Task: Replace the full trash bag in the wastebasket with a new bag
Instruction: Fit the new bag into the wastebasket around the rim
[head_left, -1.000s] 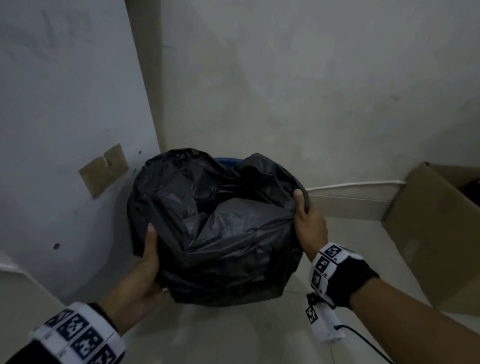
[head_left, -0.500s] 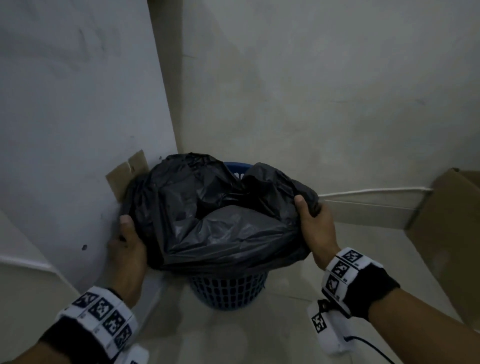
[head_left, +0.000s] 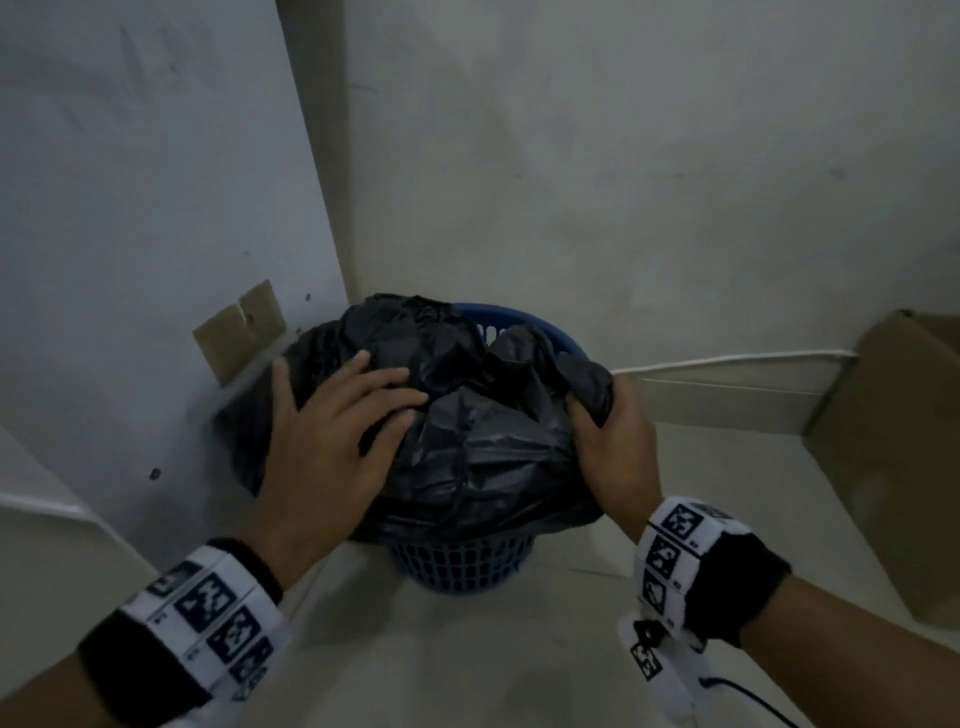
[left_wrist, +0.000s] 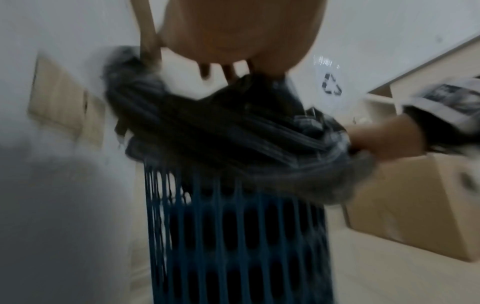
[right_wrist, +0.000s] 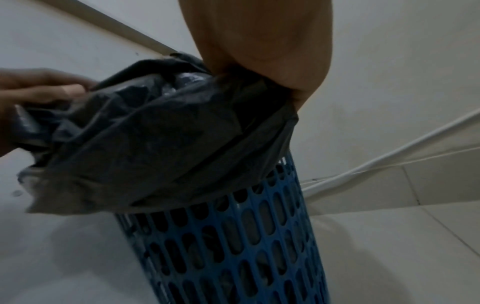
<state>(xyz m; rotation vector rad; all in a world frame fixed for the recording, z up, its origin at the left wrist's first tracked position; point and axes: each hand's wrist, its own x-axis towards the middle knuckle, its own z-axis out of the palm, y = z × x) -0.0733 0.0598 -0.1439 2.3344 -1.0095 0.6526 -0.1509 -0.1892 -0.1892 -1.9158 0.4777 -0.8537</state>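
Observation:
A black trash bag bulges out of a blue lattice wastebasket standing in the room's corner. My left hand lies flat on the bag's top left with fingers spread. My right hand grips a bunched fold of the bag's rim at the right side. In the left wrist view the bag hangs over the basket, blurred. The right wrist view shows the bag draped over the basket's rim under my palm.
Walls close in behind and to the left of the basket. A cardboard box stands on the floor at the right. A white cable runs along the skirting. Taped brown patches mark the left wall. Pale floor tiles lie in front.
My left hand has moved from the bag's left side up onto its top with fingers spread. My right hand now bunches the rim. More of the blue basket shows.

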